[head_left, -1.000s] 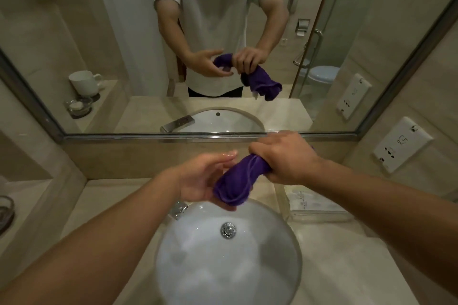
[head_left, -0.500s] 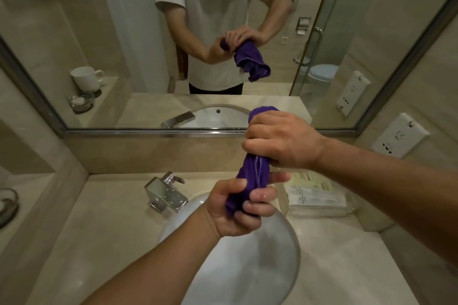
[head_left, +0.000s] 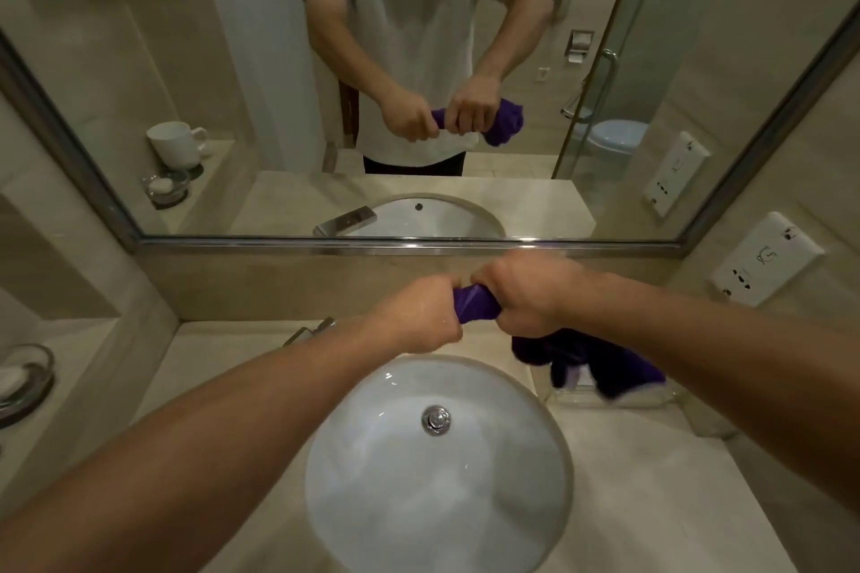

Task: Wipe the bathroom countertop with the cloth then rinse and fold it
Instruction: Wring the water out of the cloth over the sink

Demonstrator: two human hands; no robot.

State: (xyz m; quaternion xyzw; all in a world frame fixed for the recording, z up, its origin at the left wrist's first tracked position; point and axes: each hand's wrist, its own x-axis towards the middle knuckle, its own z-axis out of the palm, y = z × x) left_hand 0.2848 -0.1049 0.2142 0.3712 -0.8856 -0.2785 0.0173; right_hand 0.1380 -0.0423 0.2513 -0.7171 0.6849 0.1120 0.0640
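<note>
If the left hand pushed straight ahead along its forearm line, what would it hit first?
The left hand already grips the twisted cloth, with the right hand directly beyond, so it would likely press into those first. Depth is unclear from this view.

The cloth (head_left: 475, 304) is deep purple, bunched into a tight twisted roll just above the middle of the frame. Its free end hangs down to the right in dark, loose folds. The countertop (head_left: 651, 484) is pale beige stone, filling the lower frame around a round white basin.
</note>
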